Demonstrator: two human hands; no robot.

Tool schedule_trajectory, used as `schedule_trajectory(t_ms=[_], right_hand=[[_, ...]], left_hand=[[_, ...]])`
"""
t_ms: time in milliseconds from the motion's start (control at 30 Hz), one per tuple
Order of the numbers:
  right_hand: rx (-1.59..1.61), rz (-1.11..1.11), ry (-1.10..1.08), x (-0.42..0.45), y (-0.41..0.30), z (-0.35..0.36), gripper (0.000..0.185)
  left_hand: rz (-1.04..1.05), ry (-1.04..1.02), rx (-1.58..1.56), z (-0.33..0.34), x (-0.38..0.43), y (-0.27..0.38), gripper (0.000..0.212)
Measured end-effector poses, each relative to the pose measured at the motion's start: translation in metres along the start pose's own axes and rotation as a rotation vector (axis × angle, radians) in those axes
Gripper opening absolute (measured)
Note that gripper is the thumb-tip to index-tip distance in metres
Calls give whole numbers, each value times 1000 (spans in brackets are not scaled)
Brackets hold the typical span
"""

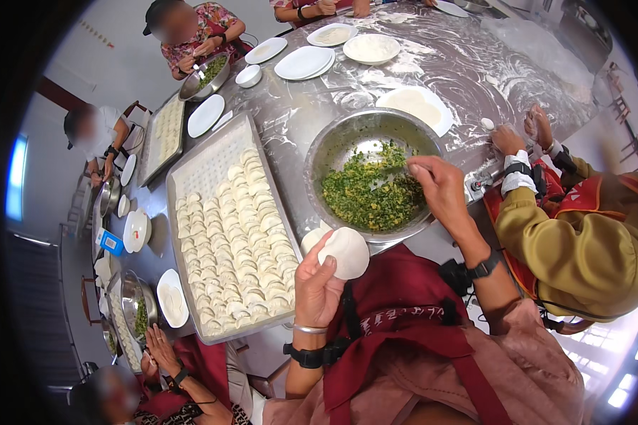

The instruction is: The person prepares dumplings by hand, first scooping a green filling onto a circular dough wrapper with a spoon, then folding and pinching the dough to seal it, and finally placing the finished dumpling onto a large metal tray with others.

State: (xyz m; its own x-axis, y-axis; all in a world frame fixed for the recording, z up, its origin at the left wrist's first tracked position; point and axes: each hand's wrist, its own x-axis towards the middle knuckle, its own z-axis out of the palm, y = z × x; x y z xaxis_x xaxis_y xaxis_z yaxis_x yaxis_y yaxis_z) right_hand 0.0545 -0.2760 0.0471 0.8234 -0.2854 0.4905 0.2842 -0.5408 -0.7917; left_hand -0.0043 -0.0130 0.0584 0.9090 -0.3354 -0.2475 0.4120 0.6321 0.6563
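A round dough wrapper (345, 254) lies across the fingers of my left hand (319, 284), its thumb resting on the edge. Over the right side of a large steel bowl (319, 135), my right hand (442, 186) has thumb and fingers pinched together at the chopped green and yellow filling (367, 199); whether it holds a utensil cannot be told. Behind my left fingers, another pale wrapper (312, 239) partly shows beside the bowl. To the left, a metal tray (212, 159) bears many rows of folded dumplings (239, 234).
A plate with wrappers (441, 114) stands behind the bowl. White plates (304, 62) and a bowl of flour (371, 49) are farther back on the floured table (297, 122). A co-worker's hands (508, 139) work at the right; other people sit or stand around the table.
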Motion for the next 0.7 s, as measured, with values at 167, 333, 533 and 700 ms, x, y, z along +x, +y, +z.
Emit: schedule_trajectory(t_ms=[167, 333, 533, 700], right_hand=[[-47, -74, -65, 8, 28, 30, 12], [83, -41, -210, -1, 8, 31, 12], [3, 190, -3, 17, 28, 17, 17], [266, 513, -38, 15, 38, 38, 17]], left_hand=[[36, 15, -73, -17, 4, -8, 51], [-1, 33, -199, -15, 4, -5, 49], [10, 82, -145, -17, 6, -12, 47], [-28, 132, -143, -19, 16, -18, 37]])
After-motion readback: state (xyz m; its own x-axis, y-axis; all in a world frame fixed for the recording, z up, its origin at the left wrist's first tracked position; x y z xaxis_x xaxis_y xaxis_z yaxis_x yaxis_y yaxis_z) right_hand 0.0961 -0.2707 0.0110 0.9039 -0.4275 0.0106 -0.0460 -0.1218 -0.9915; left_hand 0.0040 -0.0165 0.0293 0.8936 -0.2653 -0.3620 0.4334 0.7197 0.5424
